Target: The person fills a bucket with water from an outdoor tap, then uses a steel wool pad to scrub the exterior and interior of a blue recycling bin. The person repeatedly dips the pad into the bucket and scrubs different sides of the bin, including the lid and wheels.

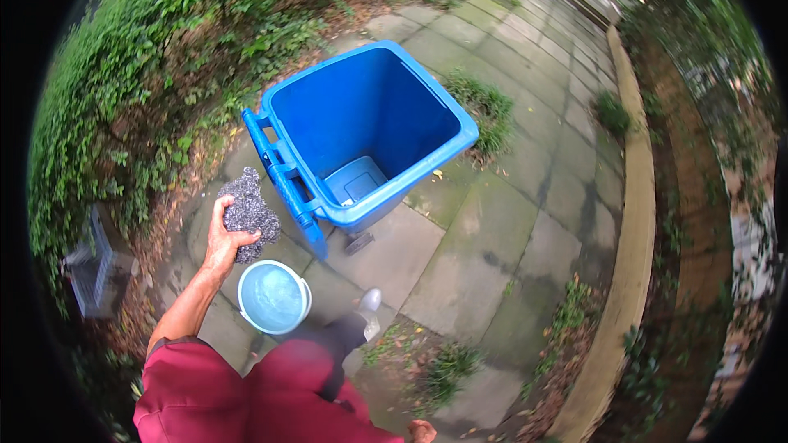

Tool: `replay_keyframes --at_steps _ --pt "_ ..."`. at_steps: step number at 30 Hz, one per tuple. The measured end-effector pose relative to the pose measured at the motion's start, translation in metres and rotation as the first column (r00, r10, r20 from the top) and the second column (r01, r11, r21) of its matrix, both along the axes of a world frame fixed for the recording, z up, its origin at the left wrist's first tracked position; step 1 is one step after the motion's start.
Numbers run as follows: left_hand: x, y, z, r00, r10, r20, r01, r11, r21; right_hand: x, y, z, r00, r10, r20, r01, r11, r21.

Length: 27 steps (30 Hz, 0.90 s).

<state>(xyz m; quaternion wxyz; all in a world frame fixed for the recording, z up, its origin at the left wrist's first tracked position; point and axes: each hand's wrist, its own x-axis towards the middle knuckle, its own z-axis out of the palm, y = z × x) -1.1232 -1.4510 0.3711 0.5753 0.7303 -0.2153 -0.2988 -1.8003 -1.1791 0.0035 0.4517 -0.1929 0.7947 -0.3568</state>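
My left hand grips a shaggy black-and-grey cloth or wash mitt, thumb on the near side. Just below it on the paving stands a pale blue bucket holding clear water, its surface rippled. To the right of the cloth is a large blue wheeled bin, upright and open at the top. A small whitish bit lies on its floor. The bin's handle bar faces my left hand, with a gap between them. Only part of my right hand shows, low at the bottom edge, its fingers seemingly curled.
Stone paving slabs run around the bin, with grass tufts in the joints. A leafy hedge borders the left, with a plastic crate beneath it. A timber edging beam curves along the right. My shoe is near the bucket.
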Motion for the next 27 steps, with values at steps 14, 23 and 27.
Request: replay_keyframes --at_steps 14,23,27 --pt "-0.060 -0.110 -0.026 0.917 0.316 0.242 -0.365 0.910 0.197 -0.076 -0.296 0.123 0.997 -0.008 0.075 -0.014 0.956 0.293" --pt "-0.118 -0.189 0.005 0.800 0.598 0.057 -0.600 0.798 0.050 -0.124 -0.610 0.132 0.874 0.450 0.184 -0.477 0.867 0.143" --pt "-0.143 -0.219 0.012 0.724 0.680 0.119 -0.688 0.724 0.052 -0.079 -0.767 0.144 0.785 0.553 0.279 -0.583 0.812 0.033"
